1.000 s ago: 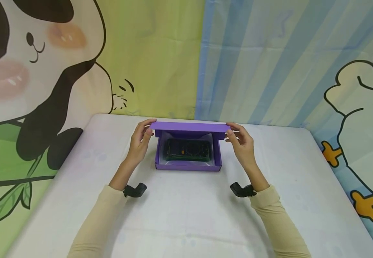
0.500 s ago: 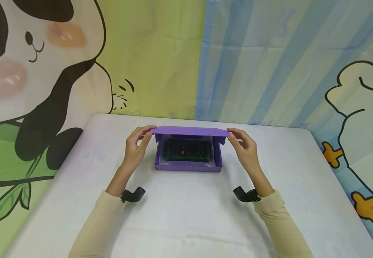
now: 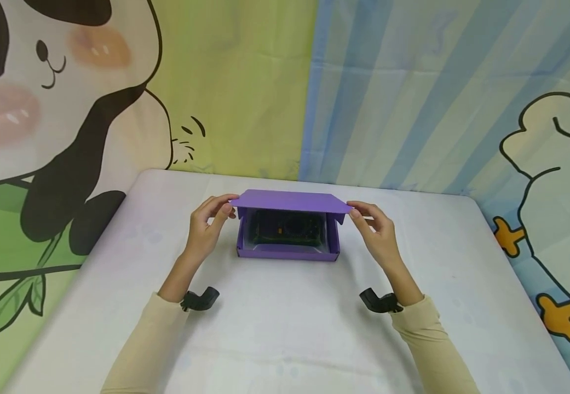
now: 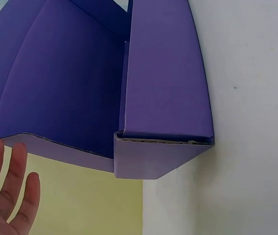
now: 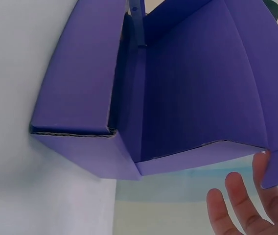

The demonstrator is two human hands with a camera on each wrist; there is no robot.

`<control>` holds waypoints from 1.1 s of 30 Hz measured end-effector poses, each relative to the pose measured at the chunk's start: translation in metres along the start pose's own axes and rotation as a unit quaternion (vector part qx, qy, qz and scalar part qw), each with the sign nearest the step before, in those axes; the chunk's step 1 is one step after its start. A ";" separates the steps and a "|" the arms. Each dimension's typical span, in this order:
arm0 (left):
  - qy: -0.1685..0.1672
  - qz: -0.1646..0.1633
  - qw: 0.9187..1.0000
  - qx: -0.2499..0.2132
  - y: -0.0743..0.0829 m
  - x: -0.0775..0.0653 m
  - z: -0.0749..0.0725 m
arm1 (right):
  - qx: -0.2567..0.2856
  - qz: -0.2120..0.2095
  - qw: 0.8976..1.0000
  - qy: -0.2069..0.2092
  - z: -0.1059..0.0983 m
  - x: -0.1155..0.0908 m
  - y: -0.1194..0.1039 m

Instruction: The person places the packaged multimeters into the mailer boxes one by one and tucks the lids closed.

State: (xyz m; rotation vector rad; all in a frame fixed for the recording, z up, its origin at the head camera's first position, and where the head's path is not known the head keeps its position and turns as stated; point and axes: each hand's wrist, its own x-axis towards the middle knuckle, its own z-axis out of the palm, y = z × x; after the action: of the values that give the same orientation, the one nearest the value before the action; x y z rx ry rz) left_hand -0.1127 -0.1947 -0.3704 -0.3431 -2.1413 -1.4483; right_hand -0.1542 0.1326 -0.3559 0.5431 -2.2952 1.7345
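A purple cardboard box (image 3: 287,255) stands on the table, its hinged lid (image 3: 291,201) partly raised and tilted over the tray. Inside, under the lid's shadow, lies a dark rectangular item (image 3: 292,225) with green edges and a small orange mark, seemingly in clear plastic; its kind is hard to tell. My left hand (image 3: 205,230) pinches the lid's left front corner between thumb and fingers. At the opposite corner my right hand (image 3: 377,232) pinches the lid likewise. Both wrist views show fingertips by the lid's side flap (image 4: 56,147), and the item inside is hidden there.
A white cloth covers the table (image 3: 285,328). Behind it hangs a printed curtain (image 3: 235,87) with a panda at left and a white bird figure at right. Each wrist carries a small black camera (image 3: 200,299).
The lid has tipped forward and down a little, so more of its top shows and the item inside is darker. Both hands have come slightly lower and nearer with it.
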 end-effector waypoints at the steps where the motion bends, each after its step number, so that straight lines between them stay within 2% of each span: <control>1: -0.003 -0.001 1.000 0.001 0.000 -0.001 0.000 | 0.000 -0.001 1.000 0.001 0.000 -0.001 0.001; 12: -0.026 -0.007 0.999 0.019 0.002 -0.009 -0.002 | -0.014 -0.016 1.000 -0.006 -0.001 -0.010 0.005; 26: -0.036 -0.006 0.999 0.028 0.001 -0.018 -0.004 | -0.026 -0.020 0.999 -0.014 0.000 -0.018 0.008; 33: -0.059 -0.006 0.997 0.042 -0.001 -0.023 -0.008 | -0.036 -0.022 0.999 -0.026 -0.001 -0.023 0.010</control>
State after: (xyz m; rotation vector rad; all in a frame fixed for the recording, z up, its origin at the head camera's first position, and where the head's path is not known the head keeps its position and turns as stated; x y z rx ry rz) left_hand -0.0917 -0.2005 -0.3811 -0.3947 -2.2945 -1.3718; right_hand -0.1373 0.1395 -0.3732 0.6269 -2.3521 1.6307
